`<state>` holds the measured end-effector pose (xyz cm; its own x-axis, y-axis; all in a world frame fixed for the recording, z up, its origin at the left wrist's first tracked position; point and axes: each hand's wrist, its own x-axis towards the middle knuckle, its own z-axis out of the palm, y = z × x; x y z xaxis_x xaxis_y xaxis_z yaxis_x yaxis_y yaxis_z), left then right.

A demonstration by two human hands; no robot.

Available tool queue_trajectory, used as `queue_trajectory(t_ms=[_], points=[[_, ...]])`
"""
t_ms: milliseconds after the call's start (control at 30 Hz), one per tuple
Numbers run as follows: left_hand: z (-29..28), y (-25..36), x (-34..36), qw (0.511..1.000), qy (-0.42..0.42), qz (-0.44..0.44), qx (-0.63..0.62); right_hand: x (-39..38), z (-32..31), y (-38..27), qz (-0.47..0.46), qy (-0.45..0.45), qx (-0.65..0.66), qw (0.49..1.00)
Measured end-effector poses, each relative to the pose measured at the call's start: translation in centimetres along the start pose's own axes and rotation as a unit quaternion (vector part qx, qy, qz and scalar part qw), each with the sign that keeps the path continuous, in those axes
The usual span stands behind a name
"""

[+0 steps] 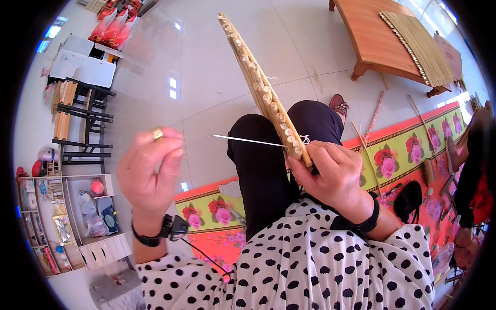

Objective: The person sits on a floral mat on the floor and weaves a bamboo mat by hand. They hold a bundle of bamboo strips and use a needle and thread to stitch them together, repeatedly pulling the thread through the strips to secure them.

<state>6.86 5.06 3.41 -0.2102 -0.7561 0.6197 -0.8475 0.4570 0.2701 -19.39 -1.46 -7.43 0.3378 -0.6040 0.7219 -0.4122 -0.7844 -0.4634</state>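
Note:
A narrow piece made of pale stalks (263, 93) slants up and away from my lap, its row of round cut ends facing up. My right hand (330, 170) grips its near end, thumb on the left side and fingers on the right. From that end a white thread (248, 140) stretches straight to the left, toward my left hand (152, 165). The left hand is raised, thumb and forefinger closed in a pinch. What lies between its fingertips is too fine to make out. A gold-coloured band (157, 134) circles one left finger. Small white loops (305, 139) hang by my right fingers.
At the far right, a low wooden table (356, 31) bears a stalk mat (418, 46). A flowered mat (413, 150) covers the floor around me, with loose stalks (366, 155) and a black pouch (408, 201) on the right. Folded stools (85, 124) and a shelf unit (103, 250) stand left.

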Motion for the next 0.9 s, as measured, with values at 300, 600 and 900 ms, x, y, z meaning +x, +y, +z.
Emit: queue_trajectory(t_ms=[300,600,900], points=[[7.2,1.3,-1.4,0.668,0.099,-0.102,-0.731,-0.1,-0.5,-0.1,0.011,-0.038,0.013,0.999],[6.3,1.4,-3.3,0.629,-0.047,-0.207,-0.748,-0.7,-0.7,-0.3,0.039,-0.049,0.033,0.997],[1.8,-2.6,-7.9,0.826,-0.012,-0.274,-0.492,-1.1,-0.9,0.0,0.068,-0.045,0.044,0.996]])
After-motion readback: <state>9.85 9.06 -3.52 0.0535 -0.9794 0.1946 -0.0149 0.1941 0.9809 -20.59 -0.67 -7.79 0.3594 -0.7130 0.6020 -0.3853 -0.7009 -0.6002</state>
